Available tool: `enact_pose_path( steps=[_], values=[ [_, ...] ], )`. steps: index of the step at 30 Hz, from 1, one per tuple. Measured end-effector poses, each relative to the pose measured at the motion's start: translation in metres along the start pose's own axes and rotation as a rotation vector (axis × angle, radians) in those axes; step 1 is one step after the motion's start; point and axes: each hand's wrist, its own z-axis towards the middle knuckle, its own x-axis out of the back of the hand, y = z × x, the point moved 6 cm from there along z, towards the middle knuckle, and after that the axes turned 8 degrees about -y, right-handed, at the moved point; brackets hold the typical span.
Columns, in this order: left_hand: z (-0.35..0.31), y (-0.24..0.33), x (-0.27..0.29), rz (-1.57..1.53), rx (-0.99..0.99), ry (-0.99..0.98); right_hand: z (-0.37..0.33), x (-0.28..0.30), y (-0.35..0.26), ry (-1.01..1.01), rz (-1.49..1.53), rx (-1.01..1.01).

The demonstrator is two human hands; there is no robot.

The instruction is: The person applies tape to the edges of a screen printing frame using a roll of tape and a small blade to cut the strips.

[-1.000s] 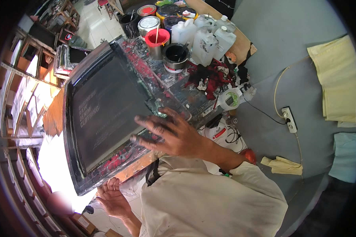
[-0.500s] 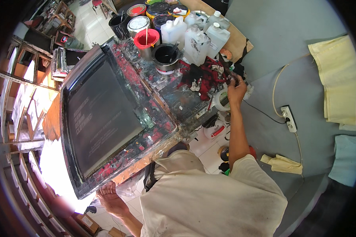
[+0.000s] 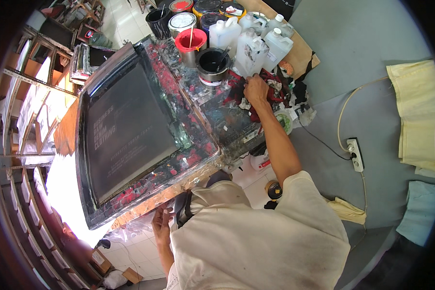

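Note:
My right hand [image 3: 256, 90] reaches over the stained bench into a heap of dark red and black rags [image 3: 275, 92]. Its fingers are bent down and closed on a rag at the heap's left end, just below a smudged white plastic jug [image 3: 251, 52]; the fingertips are partly hidden. My left hand [image 3: 162, 225] hangs below the front edge of the bench, holding nothing, with fingers loosely bent and apart. Left of the rags, a screen-printing frame [image 3: 130, 130] with pale lettering on its dark mesh lies on the paint-splashed table.
An open can of black ink [image 3: 212, 66] and a red-rimmed can [image 3: 191, 41] with a stick stand behind the bench's middle. More paint cans and jugs crowd the back. A roll of tape [image 3: 283, 122] lies by the right edge. A power strip [image 3: 355, 154] hangs against the grey wall.
My right hand has moved left across the rag heap to its end by the jug. My left hand has drawn back from the frame's near corner toward my body.

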Motion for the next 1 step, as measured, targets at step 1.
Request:
enact_pose_path(
  steps=[1],
  values=[
    [-0.0025,-0.0048,0.0017,0.041,0.041,-0.020,-0.0007,0.0073,-0.0085,0.016,0.133,-0.046]
  ],
)
